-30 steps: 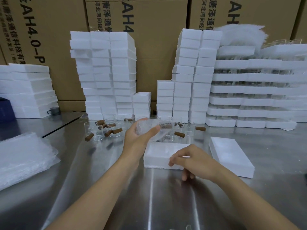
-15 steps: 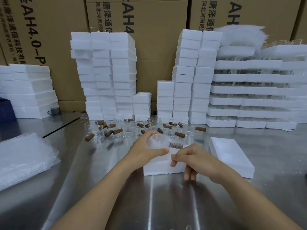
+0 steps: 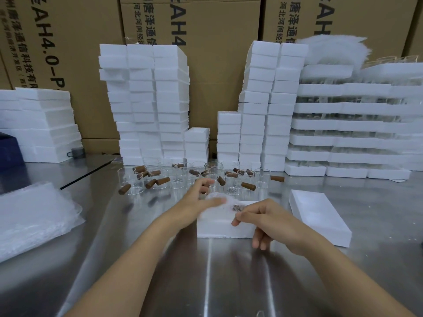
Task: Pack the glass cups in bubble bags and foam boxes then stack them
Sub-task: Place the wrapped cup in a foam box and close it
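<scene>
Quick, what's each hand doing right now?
Left hand: open, blurred, over the bagged cup.
Right hand: fingers curled at the foam box; grip cannot be told.

Bold black sideways print on the left cardboard carton (image 3: pixel 68 65) reads "AH4.0-P", beside "唐泽通信科技有". The middle carton (image 3: pixel 206 53) shows "AH4", "唐泽通信" and smaller "河北河间经". The right carton (image 3: pixel 366 17) shows "AH" and "河北河间".

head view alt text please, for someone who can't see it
A person's left hand is open over a bubble-wrapped cup lying in a white foam box on a steel table; the right hand rests on the box's near edge. Behind stand glass cups and tall foam box stacks.
</scene>
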